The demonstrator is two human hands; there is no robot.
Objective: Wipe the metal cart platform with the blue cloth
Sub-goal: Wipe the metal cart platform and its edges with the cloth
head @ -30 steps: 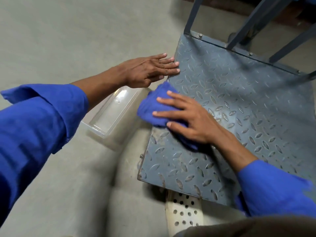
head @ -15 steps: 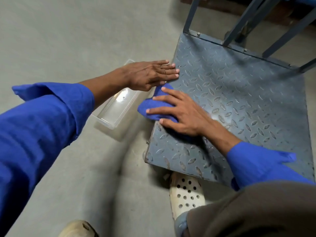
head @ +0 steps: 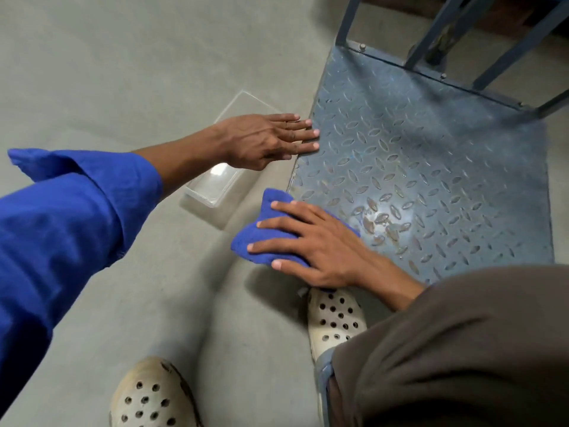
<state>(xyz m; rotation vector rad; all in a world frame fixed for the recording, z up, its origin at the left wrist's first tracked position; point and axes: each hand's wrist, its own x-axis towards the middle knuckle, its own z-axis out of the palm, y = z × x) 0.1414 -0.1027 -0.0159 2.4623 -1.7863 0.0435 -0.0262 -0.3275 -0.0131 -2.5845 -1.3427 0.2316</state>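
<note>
The grey metal cart platform (head: 431, 155) with a raised diamond tread fills the right half of the head view. My right hand (head: 320, 248) lies flat with spread fingers on the folded blue cloth (head: 261, 238), pressing it onto the platform's near left corner; part of the cloth hangs past the edge. My left hand (head: 264, 140) reaches from the left with straight fingers, its fingertips resting on the platform's left edge farther back.
A clear plastic container (head: 215, 183) lies on the concrete floor just left of the platform, under my left forearm. The cart's handle bars (head: 437, 35) rise at the far end. My two perforated cream clogs (head: 335, 322) stand near the platform's front corner.
My right hand has slid the blue cloth toward me along the platform's left edge to the near corner. My left hand stayed on the edge. The camera has tilted down, showing both shoes.
</note>
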